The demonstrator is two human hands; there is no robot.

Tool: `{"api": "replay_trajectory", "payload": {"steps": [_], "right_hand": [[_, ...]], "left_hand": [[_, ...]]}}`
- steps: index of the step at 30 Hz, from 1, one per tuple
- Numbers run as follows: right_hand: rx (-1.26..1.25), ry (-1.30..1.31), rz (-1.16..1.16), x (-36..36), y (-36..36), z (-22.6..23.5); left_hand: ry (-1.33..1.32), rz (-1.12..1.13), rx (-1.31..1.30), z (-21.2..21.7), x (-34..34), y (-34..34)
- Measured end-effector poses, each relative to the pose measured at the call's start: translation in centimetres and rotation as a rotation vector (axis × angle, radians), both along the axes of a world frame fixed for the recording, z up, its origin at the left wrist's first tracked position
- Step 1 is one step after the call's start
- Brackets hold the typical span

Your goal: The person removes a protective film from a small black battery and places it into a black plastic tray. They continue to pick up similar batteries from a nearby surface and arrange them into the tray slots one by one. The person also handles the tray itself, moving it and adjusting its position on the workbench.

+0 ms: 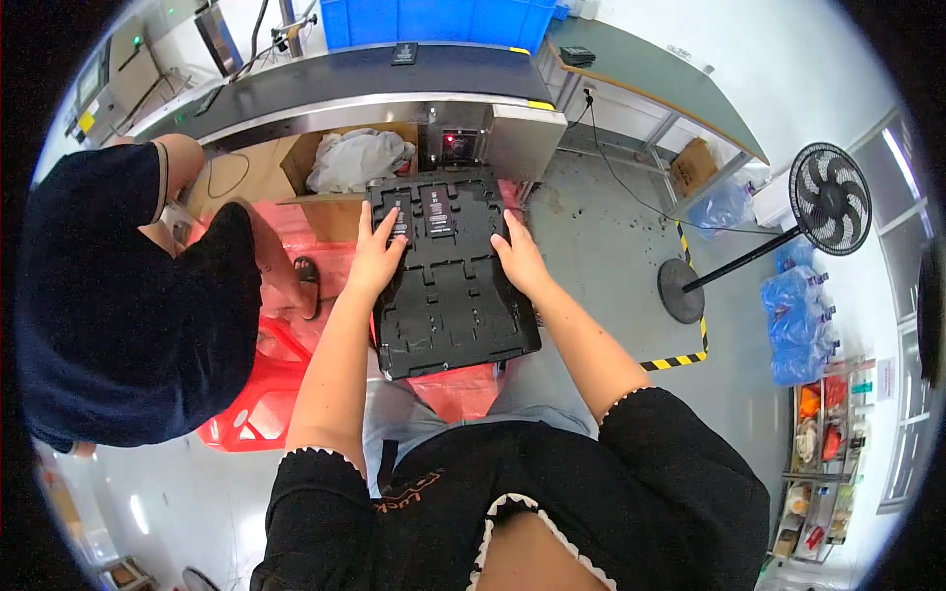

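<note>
Hands clamp opposite sides of a black, pocket-moulded tray holding flat rectangular pieces.

Left pack in the tray: on this flat black pack, set in the black tray, we see fine white print.
Right pack in the tray: we find small white print on the second black pack too, too fine for us to read.
Pack on the conveyor: we spot pale print on another black pack, too small to read.
Shirt front: we make out orange-brown lettering across the black shirt.
Wall: we see a pale sheet, its content illegible to us.
</note>
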State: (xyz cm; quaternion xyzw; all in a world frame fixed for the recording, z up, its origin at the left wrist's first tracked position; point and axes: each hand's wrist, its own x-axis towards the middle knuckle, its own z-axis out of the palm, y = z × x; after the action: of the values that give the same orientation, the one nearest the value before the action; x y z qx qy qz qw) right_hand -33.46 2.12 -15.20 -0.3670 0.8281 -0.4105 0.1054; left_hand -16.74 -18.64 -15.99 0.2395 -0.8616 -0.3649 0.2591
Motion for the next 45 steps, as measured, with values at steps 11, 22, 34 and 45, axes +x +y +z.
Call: {"api": "replay_trajectory", "payload": {"steps": [11,22,34,45], "right_hand": [[-0.19,-0.32,-0.119,-3.1,4.6,6.5],[0.128,0.419,-0.13,-20.6,-15.1,18.8],[0.427,-0.093,-0.166,-33.2,-18.1,16.3],[-0.178,-0.447,0.064,-21.1,-12.2,20.5]], "left_hand": [[-0.2,-0.022,-0.107,1.3,-0.3,-1.9],[-0.184,0.02,-0.174,3.6,-0.1,1.5],[-0.222,-0.013,-0.067,4.6,-0.3,1.6],[-0.364,0.066,-0.249,5.2,-0.7,1.5]]}}
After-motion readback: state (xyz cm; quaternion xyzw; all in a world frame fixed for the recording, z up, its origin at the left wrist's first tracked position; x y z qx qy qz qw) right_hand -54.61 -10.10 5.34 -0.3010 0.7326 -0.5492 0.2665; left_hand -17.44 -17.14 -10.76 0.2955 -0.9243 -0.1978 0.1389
